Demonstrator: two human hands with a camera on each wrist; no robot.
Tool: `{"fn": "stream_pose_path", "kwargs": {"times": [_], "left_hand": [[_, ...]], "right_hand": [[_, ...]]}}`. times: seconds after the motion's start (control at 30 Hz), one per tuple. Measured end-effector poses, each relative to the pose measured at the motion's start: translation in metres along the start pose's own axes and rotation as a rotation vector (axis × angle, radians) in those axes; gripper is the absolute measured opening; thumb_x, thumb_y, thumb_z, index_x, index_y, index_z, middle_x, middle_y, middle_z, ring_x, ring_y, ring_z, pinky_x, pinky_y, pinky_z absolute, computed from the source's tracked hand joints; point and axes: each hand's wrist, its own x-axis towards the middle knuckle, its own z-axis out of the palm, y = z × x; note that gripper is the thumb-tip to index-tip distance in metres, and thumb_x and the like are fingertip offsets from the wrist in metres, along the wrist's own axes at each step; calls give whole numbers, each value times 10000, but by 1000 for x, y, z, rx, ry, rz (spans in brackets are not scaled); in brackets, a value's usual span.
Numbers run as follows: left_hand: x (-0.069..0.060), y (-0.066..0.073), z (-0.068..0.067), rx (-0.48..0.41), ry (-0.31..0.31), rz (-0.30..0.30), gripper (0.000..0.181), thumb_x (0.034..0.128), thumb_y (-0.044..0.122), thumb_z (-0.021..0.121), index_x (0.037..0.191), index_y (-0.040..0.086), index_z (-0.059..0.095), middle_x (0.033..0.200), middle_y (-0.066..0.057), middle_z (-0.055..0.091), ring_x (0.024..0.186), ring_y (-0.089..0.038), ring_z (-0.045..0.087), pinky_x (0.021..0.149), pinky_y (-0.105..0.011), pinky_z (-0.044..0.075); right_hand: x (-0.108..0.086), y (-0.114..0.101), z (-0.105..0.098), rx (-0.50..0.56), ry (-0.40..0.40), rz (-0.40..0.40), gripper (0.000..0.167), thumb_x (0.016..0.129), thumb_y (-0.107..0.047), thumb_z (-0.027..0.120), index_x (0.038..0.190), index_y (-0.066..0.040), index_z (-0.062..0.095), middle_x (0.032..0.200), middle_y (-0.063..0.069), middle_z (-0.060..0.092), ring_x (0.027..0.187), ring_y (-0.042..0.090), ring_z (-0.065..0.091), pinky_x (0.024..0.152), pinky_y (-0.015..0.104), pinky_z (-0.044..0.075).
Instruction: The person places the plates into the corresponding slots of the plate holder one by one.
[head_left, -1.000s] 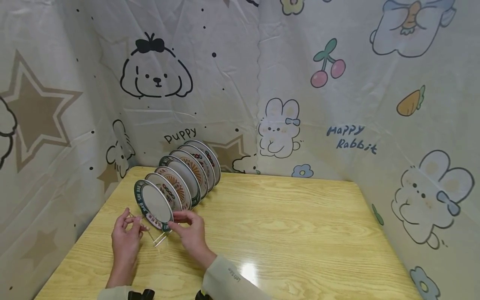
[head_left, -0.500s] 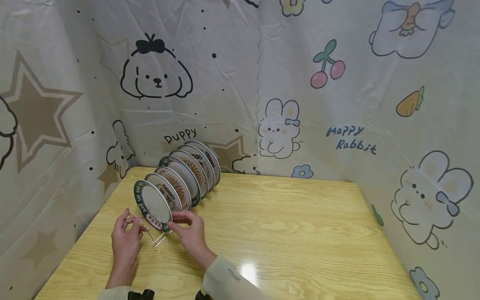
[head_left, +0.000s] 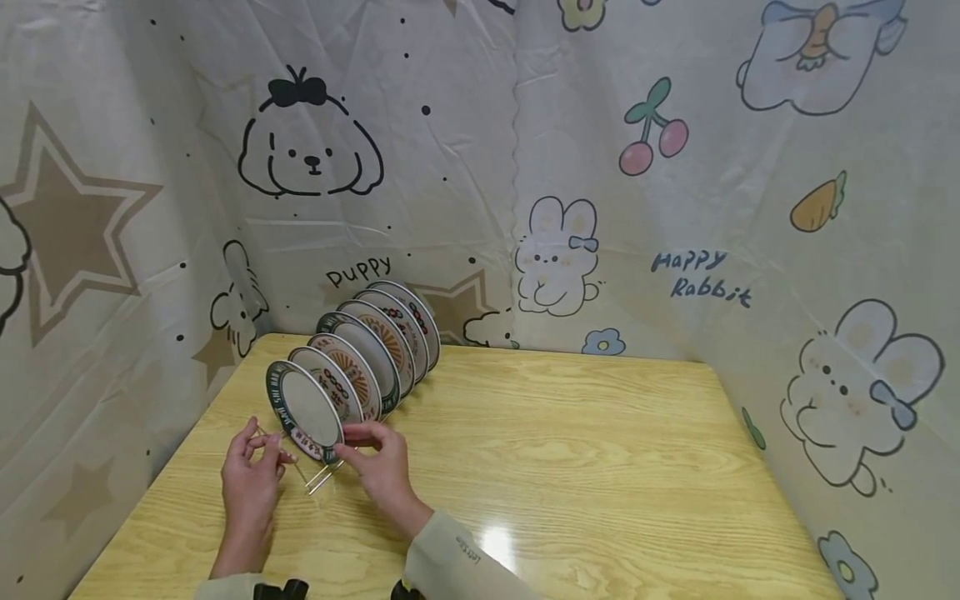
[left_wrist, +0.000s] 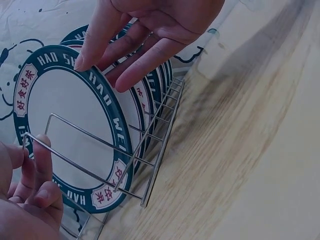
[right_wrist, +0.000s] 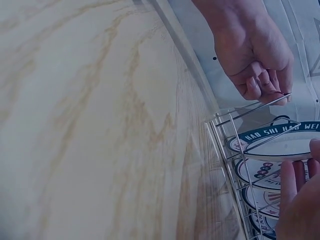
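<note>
Several round printed plates stand on edge in a row in a metal wire dish rack [head_left: 321,479] at the left of the table. The front plate [head_left: 303,407] has a white middle and a green lettered rim. My right hand [head_left: 384,473] pinches this plate's right edge, thumb in front and fingers behind, as the left wrist view also shows. My left hand [head_left: 251,492] pinches the bent wire end of the rack between thumb and fingers. In the left wrist view the front plate [left_wrist: 75,120] leans behind that wire loop. The rack's far end is hidden by the plates.
The wood-grain table [head_left: 585,467] stretches away to the right of the rack. A pale cartoon-printed cloth [head_left: 450,167] hangs behind and along both sides, close to the rearmost plates.
</note>
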Motion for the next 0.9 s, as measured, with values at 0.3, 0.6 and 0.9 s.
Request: {"fn": "stream_pose_path", "kwargs": {"times": [0.3,0.6,0.9], "left_hand": [[1,-2,0,-76,-22,-38,629,1070,251,588,1623,156,303,1024,78,584,708,-23,656,597,-158,473],[13,2,-23,-71,-16,-64,488,1026,230,663,1488,143,534,972,70,555,679,-20,671,548,-165,427],[30,2,-46,239,-38,61,375,1028,323,663,1347,126,673,1014,212,604,900,-8,588,695,-137,468]], "right_hand": [[-1,1,-2,0,-1,-3,233,844,-20,841,1053,-112,795,1011,50,787,858,22,688,958,457,560],[-14,-3,1,97,-6,-80,196,882,28,786,1066,-19,737,912,188,692,735,24,618,607,338,626],[-38,-16,16,38,-240,-98,166,983,-80,714,1132,-10,725,1034,156,703,567,-52,618,552,240,590]]}}
